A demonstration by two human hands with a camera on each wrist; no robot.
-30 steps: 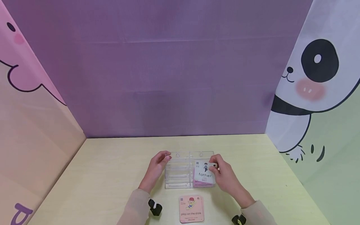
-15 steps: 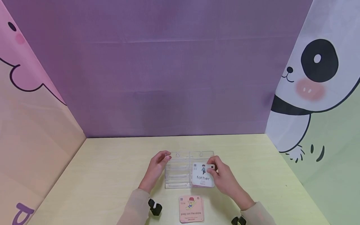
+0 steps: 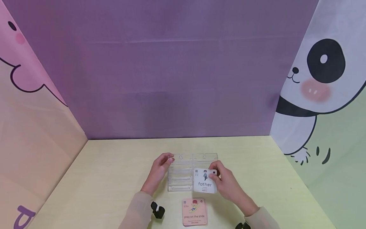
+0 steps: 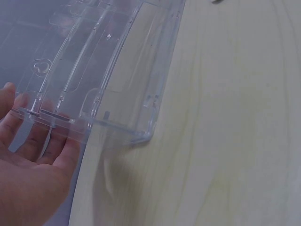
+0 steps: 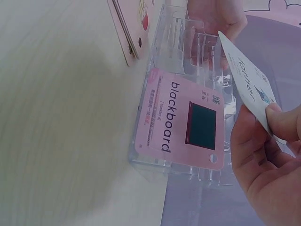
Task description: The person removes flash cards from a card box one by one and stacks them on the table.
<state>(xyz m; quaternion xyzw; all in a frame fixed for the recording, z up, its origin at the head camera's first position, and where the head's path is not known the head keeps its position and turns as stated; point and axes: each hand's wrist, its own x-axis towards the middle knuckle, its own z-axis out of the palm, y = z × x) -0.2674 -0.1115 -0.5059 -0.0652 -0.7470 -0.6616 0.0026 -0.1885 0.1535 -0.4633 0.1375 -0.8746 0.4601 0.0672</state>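
A clear plastic card rack point(image 3: 183, 173) with several slots stands on the table. My left hand point(image 3: 160, 170) holds its left end, fingers against the clear wall point(image 4: 42, 117). My right hand point(image 3: 226, 181) pinches a white "father" card point(image 3: 204, 183) by its corner, held over the rack's front right part. In the right wrist view the "father" card point(image 5: 249, 89) hangs tilted above a pink "blackboard" card point(image 5: 186, 120) that sits in the rack's point(image 5: 188, 52) front slot.
A small stack of cards topped by a pink "play on the slide" card point(image 3: 194, 211) lies on the wooden table point(image 3: 108, 178) in front of the rack. Purple, pink and panda-print walls close in the table on three sides.
My right hand has drawn the "father" card down and toward me, from the rack's middle right to its front. The left hand has stayed on the rack.
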